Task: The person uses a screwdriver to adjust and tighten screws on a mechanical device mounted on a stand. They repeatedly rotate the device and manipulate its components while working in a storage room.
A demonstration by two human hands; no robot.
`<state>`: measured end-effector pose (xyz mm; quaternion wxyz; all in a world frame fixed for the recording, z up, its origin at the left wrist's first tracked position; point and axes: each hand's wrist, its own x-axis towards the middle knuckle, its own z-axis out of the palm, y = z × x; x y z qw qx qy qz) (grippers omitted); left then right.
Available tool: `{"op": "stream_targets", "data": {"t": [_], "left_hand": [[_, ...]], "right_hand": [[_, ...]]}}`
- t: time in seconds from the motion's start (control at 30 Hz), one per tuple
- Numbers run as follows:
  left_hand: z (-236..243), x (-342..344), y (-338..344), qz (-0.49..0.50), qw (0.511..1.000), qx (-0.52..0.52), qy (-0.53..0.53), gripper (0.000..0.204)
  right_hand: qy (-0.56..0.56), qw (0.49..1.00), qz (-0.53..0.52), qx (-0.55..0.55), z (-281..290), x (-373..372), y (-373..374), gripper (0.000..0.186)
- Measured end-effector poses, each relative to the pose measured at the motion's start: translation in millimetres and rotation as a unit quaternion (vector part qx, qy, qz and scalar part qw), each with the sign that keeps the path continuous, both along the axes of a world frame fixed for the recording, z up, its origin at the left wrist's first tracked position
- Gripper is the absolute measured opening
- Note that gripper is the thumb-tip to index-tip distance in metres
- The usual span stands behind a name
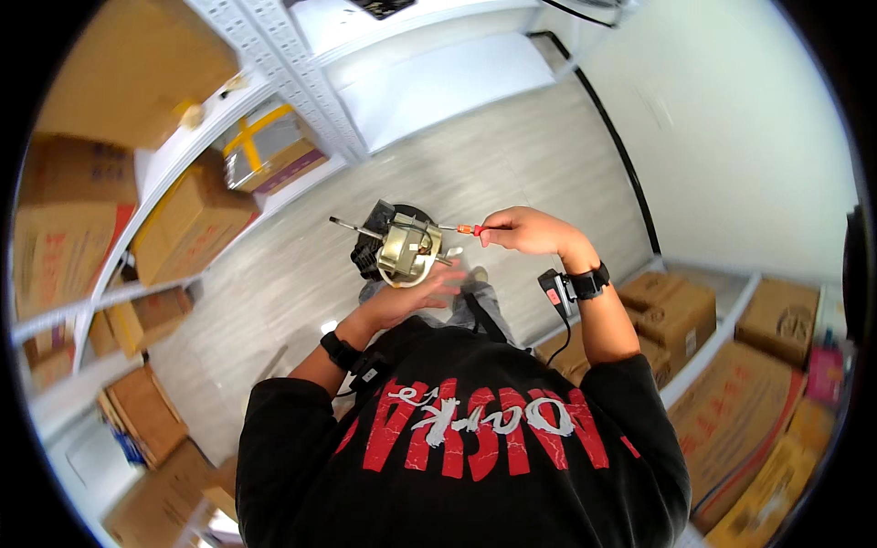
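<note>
In the head view, shows a gold-coloured metal motor (399,247) just off centre toward ten o'clock, with a metal shaft (352,226) jutting toward ten o'clock. Pinches a red-and-orange-handled screwdriver (468,230) between thumb and fingers of the right hand (530,230), toward two o'clock, aiming toward nine o'clock at the motor's edge; cannot tell whether touching. Reaches beneath the motor with the left hand (416,298), toward seven o'clock, fingers blurred; cannot tell whether closed on it. Shows also brown cartons (187,224) toward nine o'clock, more boxes (731,420) toward four.
</note>
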<state>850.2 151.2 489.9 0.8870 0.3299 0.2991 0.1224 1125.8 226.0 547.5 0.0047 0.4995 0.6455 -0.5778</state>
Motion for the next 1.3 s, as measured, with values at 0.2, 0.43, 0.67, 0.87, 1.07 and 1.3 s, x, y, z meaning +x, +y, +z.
{"op": "stream_targets", "data": {"t": [0.2, 0.43, 0.67, 0.87, 1.07, 1.3], "left_hand": [[5.8, 10.6, -26.9, 0.188, 0.981, -0.026, 0.04, 0.055], [17.8, 26.1, -51.9, 0.283, 0.955, 0.057, 0.062, 0.079], [15.9, 86.8, -51.8, 0.401, 0.905, 0.029, 0.139, 0.075], [19.6, 117.5, -60.6, 0.583, 0.783, 0.0, 0.218, 0.072], [38.2, 170.3, -62.6, 0.772, 0.454, -0.051, 0.443, 0.049], [51.3, 183.7, -3.9, 0.69, 0.357, 0.073, 0.625, 0.069]], "right_hand": [[0.036, 0.99, 0.128, 0.056, -3.3, 2.3, 34.7, 0.035], [0.05, 0.966, 0.245, 0.066, -11.2, 4.4, 66.6, 0.034], [0.055, 0.938, 0.336, 0.065, -12.4, 1.1, 112.6, 0.03], [0.145, 0.887, 0.432, 0.077, -34.1, -15.7, 138.6, 0.035], [0.164, 0.872, 0.459, -0.036, -48.6, -26.3, 130.4, 0.031], [0.217, 0.88, 0.416, -0.077, -79.0, -17.9, 107.1, 0.038]]}}
